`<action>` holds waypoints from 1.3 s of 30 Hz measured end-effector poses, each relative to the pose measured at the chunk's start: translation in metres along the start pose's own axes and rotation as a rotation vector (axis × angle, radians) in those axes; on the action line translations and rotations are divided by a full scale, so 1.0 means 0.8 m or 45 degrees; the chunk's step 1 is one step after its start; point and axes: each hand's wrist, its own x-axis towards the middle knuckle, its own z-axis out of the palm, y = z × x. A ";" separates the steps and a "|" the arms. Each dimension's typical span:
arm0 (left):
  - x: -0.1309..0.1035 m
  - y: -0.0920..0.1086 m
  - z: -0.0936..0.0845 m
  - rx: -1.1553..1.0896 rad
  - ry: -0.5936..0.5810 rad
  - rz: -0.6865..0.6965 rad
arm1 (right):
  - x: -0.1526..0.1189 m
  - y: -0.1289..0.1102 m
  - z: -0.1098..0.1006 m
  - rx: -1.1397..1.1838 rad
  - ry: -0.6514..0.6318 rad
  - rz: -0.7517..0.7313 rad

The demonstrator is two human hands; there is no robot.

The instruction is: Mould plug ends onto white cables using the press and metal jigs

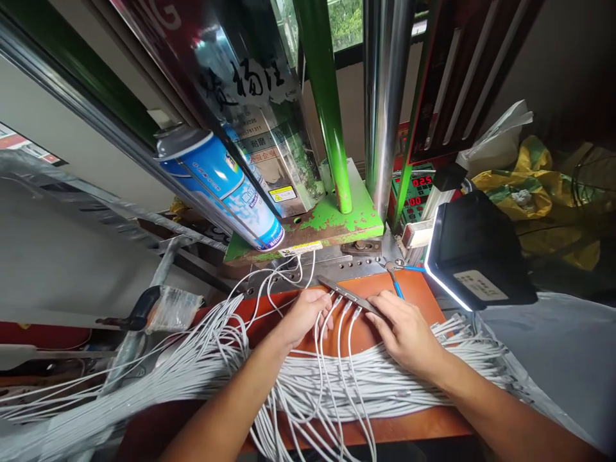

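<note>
My left hand [306, 312] rests on the orange bench top [418, 296], its fingers closed around the ends of a few grey cables [342, 333]. My right hand [403, 328] lies just to the right of it and pinches a long flat metal bar [347, 294]. Several cable ends with connectors sit along that bar. A thick bundle of grey cables [385, 385] runs across the bench under both forearms and spills off to the left.
A green press frame [332, 221] with a steel column [382, 102] stands behind the bench. A blue spray can [226, 186] leans on its base. A black lamp [476, 253] sits to the right, a red digital counter [418, 192] behind it. Blue-handled pliers [395, 277] lie nearby.
</note>
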 end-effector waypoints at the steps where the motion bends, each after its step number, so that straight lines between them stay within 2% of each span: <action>1: 0.000 0.000 0.000 0.013 0.001 -0.008 | 0.000 0.000 0.000 0.001 -0.002 -0.013; 7: 0.004 -0.002 -0.002 0.126 0.007 -0.043 | -0.002 0.001 0.002 -0.010 0.012 -0.069; 11: 0.010 -0.005 -0.003 0.252 0.009 0.002 | -0.003 0.001 -0.003 0.043 -0.015 -0.064; 15: 0.012 -0.008 0.003 0.409 0.172 0.140 | -0.003 0.003 -0.007 0.080 -0.096 -0.095; 19: -0.010 0.001 0.015 0.634 0.376 0.296 | -0.004 0.007 0.001 0.051 -0.088 0.017; 21: -0.029 0.006 0.024 0.918 0.505 0.388 | -0.004 0.007 0.007 0.000 -0.055 0.086; 23: -0.044 0.008 0.033 1.360 0.590 0.439 | -0.004 0.008 0.012 -0.044 -0.045 0.089; 25: -0.052 0.007 0.040 1.741 0.568 0.415 | -0.003 0.007 0.011 -0.059 -0.050 0.050; 26: -0.052 0.006 0.042 1.827 0.537 0.387 | -0.002 0.006 0.009 -0.059 -0.058 0.028; 31: -0.039 0.001 0.045 1.844 0.457 0.347 | 0.002 0.002 -0.006 0.014 -0.151 -0.083; 34: -0.040 0.003 0.041 1.827 0.430 0.334 | -0.004 0.000 -0.004 -0.015 -0.205 -0.069; 37: -0.050 0.012 0.021 1.743 0.372 0.418 | -0.004 -0.004 0.000 -0.256 -0.151 -0.037; 39: -0.054 0.023 -0.002 1.598 0.438 0.600 | 0.019 -0.008 -0.001 -0.370 -0.088 -0.082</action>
